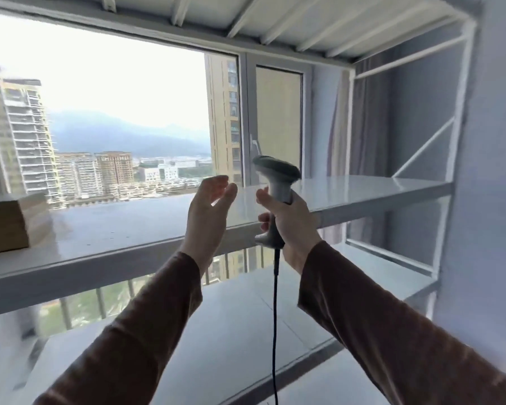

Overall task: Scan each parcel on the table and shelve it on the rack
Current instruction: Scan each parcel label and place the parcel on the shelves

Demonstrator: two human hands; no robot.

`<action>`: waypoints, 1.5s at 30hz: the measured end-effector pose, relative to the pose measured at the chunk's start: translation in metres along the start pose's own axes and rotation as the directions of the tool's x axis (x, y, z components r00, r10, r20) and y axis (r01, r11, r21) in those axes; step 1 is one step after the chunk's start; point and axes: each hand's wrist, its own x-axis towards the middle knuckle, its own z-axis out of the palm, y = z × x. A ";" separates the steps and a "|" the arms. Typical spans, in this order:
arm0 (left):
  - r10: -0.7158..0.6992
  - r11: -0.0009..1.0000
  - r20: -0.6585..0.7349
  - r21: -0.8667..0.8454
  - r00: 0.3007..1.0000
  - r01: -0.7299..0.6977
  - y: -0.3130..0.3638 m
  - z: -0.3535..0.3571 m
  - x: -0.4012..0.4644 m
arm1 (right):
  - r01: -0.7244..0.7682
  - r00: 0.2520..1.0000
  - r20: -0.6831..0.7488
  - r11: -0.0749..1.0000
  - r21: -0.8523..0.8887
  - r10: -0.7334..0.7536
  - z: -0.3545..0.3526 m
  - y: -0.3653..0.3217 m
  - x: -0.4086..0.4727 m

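**Head view: scanner in hand, one parcel on the rack**

Head view looks along a white metal rack (362, 197) standing before a wide window. The right hand (289, 226) is wrapped round the grip of a grey pistol-shaped barcode scanner (276, 182), whose black cable (275, 317) hangs straight down between the brown sleeves. The left hand (209, 209) is raised just beside it with fingers loosely extended, holding nothing.

The only parcel in sight is a brown cardboard box (8, 223) resting on the middle shelf at the far left, well apart from both hands and partly cut off by the frame edge. The table and any remaining parcels are out of view.

Judging by its square edges, the box is stiff and should keep its shape under a firm grasp; the cardboard face likely offers decent friction. Its weight cannot be told. Taking such a parcel by two opposite side faces, or from beneath, seems safest, since one hand is occupied by the scanner.
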 end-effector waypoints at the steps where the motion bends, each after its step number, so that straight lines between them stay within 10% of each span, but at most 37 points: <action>1: -0.004 0.999 0.049 -0.037 0.999 0.006 -0.001 0.025 -0.003 | 0.016 0.999 -0.044 1.000 -0.010 -0.016 -0.023 -0.004 -0.001; 18: -0.093 0.858 0.675 -0.318 0.732 0.403 0.025 0.486 -0.148 | 0.028 0.695 -0.681 0.955 -0.295 -0.231 -0.436 -0.063 -0.087; 45: -0.080 0.726 0.979 -0.071 0.187 0.684 0.076 0.932 -0.391 | -0.155 0.219 -0.954 0.958 -0.240 -0.203 -0.876 -0.111 -0.230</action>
